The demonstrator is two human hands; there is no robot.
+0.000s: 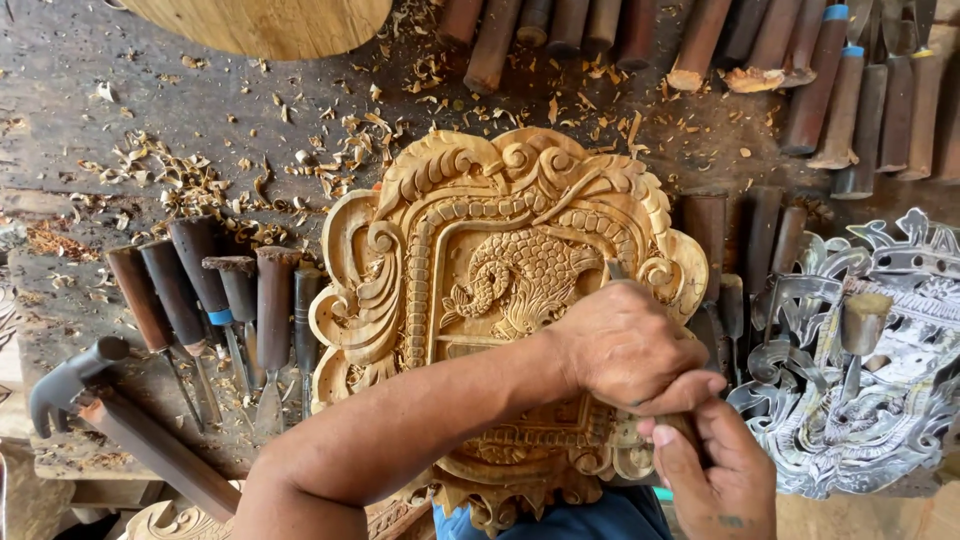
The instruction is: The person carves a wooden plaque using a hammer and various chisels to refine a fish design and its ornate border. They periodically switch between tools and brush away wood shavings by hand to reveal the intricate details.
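Head view: left hand (630, 345) hides the chisel (617, 270) over the carved panel (450, 260).

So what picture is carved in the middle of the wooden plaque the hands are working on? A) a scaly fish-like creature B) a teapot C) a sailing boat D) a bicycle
A: the sunken centre of the carved wooden plaque shows a curled creature covered in scales, just above the left hand and right hand gripping a chisel.
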